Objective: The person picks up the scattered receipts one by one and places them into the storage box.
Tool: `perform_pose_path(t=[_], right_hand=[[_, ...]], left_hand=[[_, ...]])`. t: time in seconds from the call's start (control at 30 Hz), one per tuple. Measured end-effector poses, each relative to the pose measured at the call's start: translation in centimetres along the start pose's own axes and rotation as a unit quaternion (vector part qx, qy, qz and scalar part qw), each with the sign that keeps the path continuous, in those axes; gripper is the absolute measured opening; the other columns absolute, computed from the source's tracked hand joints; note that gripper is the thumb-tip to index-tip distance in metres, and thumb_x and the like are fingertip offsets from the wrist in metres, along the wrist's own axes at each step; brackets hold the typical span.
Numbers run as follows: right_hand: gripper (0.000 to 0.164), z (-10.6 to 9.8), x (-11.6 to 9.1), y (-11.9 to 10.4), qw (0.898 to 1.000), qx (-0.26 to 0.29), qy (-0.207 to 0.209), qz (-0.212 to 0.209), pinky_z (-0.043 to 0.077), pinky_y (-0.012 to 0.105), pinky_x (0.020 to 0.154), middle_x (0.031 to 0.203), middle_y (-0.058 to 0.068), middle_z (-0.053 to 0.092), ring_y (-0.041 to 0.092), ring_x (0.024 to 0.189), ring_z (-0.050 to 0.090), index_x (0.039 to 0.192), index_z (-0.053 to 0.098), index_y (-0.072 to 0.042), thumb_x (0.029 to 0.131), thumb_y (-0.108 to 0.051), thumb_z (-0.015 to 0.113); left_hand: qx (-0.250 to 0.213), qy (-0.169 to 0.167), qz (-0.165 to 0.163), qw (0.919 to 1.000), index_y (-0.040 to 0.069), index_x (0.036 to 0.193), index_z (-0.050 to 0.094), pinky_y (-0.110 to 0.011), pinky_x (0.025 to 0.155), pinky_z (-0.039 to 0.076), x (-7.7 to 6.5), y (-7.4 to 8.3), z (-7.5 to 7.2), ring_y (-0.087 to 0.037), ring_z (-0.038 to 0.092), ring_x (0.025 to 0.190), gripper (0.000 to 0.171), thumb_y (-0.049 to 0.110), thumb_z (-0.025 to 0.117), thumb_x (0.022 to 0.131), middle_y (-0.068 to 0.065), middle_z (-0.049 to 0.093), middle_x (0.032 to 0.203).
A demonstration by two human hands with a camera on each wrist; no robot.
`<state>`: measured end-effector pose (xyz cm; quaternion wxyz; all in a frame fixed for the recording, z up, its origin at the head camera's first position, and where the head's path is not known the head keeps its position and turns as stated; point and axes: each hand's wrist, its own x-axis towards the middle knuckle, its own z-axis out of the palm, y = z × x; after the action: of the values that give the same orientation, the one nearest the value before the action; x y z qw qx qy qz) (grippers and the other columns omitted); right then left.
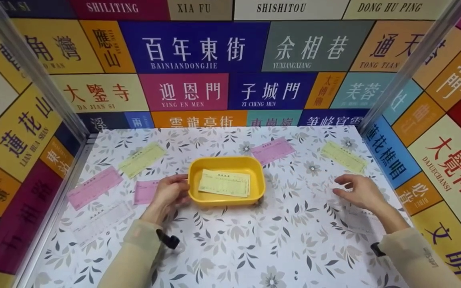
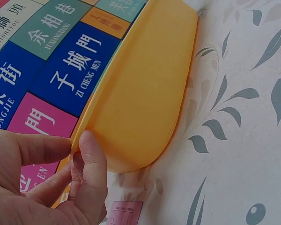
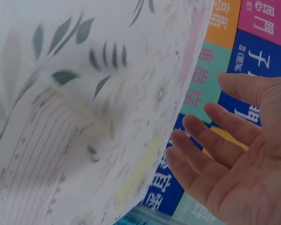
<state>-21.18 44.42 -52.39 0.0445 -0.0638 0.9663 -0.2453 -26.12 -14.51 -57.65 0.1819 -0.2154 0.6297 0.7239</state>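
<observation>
Pale sleeves (image 1: 128, 254) lie closest, reaching up from the lower edge. Past the cuffs, the left hand (image 1: 169, 195) pinches the left end of the yellow tray (image 1: 222, 203) by its rim; the tray sits mid-table, green slips (image 1: 224, 183) lying loose inside. With one end alone gripped, a lift would probably tip the tray and slide the paper toward its far end, perhaps over the low wall. The right hand (image 1: 360, 192), its fingers loosely spread, holds nothing and lends the tray no support. Beneath it lies a white slip (image 1: 360, 220), pale against the floral cloth (image 1: 286, 240): easy to overlook, or to drag askew with a cuff. Thin paper this flat may also crease if scraped at. Beside the tray, a near pink slip (image 1: 144, 192) is partly covered by the left hand, so a leftward shove could ruck it. A back pink slip (image 1: 273, 151) lies close to the tray's rear right corner and might be pushed if the tray slides that way.
</observation>
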Motion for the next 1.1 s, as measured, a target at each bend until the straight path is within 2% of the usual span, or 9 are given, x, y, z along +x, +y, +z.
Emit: perform_pose_path(t=[0.1,0.2,0.4,0.57,0.67,0.77,1.0,1.1], right_hand=[[0.043,-0.7,-0.8,1.3,1.0,-0.008,-0.001,0.011,0.064,0.041,0.088,0.131,0.029,0.079,0.046,0.112,0.076,0.133,0.076,-0.001,0.103,-0.03,0.081],[0.043,-1.2,-1.5,2.6,1.0,-0.012,-0.002,0.019,0.059,0.032,0.084,0.128,0.028,0.079,0.044,0.11,0.077,0.132,0.076,-0.001,0.102,-0.031,0.081],[0.048,-1.6,-3.5,5.9,0.998,-0.021,-0.023,0.047,0.057,0.03,0.082,0.131,0.031,0.077,0.045,0.111,0.075,0.135,0.075,0.001,0.102,-0.033,0.081],[0.053,-2.6,-5.4,8.5,0.994,-0.042,-0.054,0.082,0.061,0.041,0.086,0.137,0.035,0.072,0.05,0.116,0.069,0.138,0.073,0.0,0.098,-0.033,0.085],[0.059,-3.5,-6.2,9.7,0.991,-0.046,-0.077,0.103,0.065,0.052,0.088,0.139,0.036,0.069,0.051,0.117,0.066,0.14,0.072,-0.001,0.095,-0.035,0.089],[0.067,-4.3,-6.7,10.9,0.987,-0.056,-0.095,0.118,0.065,0.059,0.09,0.14,0.037,0.068,0.05,0.116,0.067,0.14,0.072,0.0,0.09,-0.039,0.093],[0.086,-4.8,-7.6,13.4,0.982,-0.05,-0.12,0.14,0.063,0.062,0.094,0.137,0.038,0.068,0.048,0.114,0.069,0.139,0.069,0.006,0.078,-0.045,0.101],[0.091,-4.5,-7.8,13.9,0.976,-0.047,-0.136,0.162,0.06,0.065,0.099,0.138,0.036,0.068,0.046,0.115,0.068,0.139,0.069,0.005,0.073,-0.049,0.103]], left_hand=[[0.005,0.001,0.001,1.0,0.013,0.149,0.069,-0.033,0.075,0.066,0.0,0.0,-0.1,-0.022,0.078,0.089,0.054,-0.001,0.07,0.096,-0.018,0.074,0.142],[0.011,0.002,0.004,0.9999,0.013,0.149,0.069,-0.034,0.076,0.067,-0.1,0.0,-0.3,-0.024,0.079,0.091,0.055,-0.001,0.07,0.097,-0.018,0.073,0.142],[0.017,-0.001,0.01,0.9998,0.012,0.15,0.069,-0.034,0.075,0.067,-0.1,0.0,-0.3,-0.022,0.078,0.087,0.055,-0.001,0.07,0.096,-0.017,0.074,0.138],[0.007,-0.01,0.021,0.9997,0.007,0.149,0.07,-0.032,0.069,0.065,0.0,-0.1,0.0,-0.019,0.075,0.078,0.055,-0.005,0.069,0.095,-0.017,0.074,0.131],[0.004,-0.006,0.015,0.9999,0.009,0.147,0.071,-0.033,0.07,0.064,0.0,0.0,0.1,-0.02,0.075,0.08,0.054,-0.005,0.069,0.095,-0.017,0.074,0.131],[0.005,-0.003,0.007,1.0,0.012,0.146,0.071,-0.034,0.072,0.066,-0.1,0.1,0.1,-0.022,0.078,0.086,0.053,-0.004,0.069,0.096,-0.017,0.074,0.136],[0.006,-0.004,0.006,1.0,0.012,0.149,0.069,-0.034,0.075,0.067,0.0,0.1,0.0,-0.026,0.08,0.095,0.057,-0.003,0.07,0.095,-0.018,0.072,0.14],[0.003,-0.005,0.005,1.0,0.011,0.15,0.069,-0.033,0.073,0.066,0.0,0.0,0.0,-0.025,0.079,0.093,0.056,-0.003,0.069,0.095,-0.019,0.072,0.141]])
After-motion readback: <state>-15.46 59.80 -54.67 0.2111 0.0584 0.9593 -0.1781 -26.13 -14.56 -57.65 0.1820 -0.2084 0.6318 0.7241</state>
